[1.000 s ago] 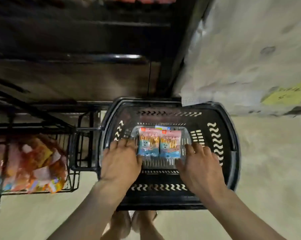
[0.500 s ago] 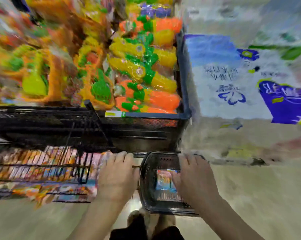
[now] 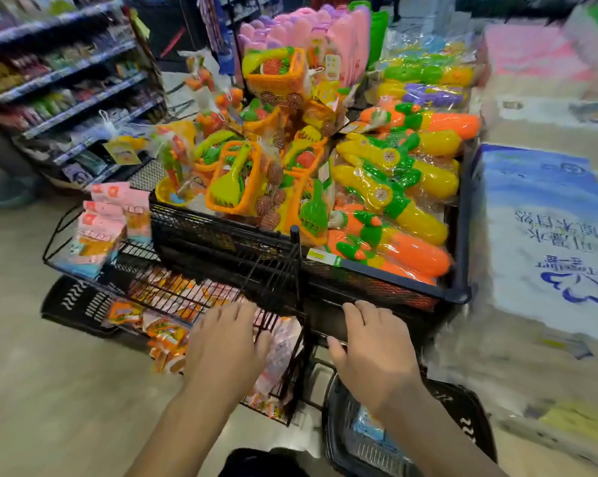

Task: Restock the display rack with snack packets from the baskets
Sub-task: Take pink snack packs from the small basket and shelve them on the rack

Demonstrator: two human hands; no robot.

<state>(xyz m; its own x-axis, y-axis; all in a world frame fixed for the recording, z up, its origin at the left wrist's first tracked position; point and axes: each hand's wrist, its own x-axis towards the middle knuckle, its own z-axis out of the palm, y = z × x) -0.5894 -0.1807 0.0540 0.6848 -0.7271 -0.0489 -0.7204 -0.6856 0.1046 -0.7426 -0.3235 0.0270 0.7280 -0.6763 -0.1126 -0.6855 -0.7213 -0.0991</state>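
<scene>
our left hand [image 3: 227, 342] and right hand [image 3: 373, 346] hover spread and empty by the black wire display rack [image 3: 201, 294]. the pale blue plastic snack packets [image 3: 368, 421] lie flat in the black plastic basket [image 3: 468, 418] under our right wrist. we judge them light and crinkly, best pinched at an edge; their long axis is hidden

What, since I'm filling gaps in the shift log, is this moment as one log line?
left hand: open, empty, over wire rack | right hand: open, empty, by black basket | blue packet in basket, untouched
</scene>
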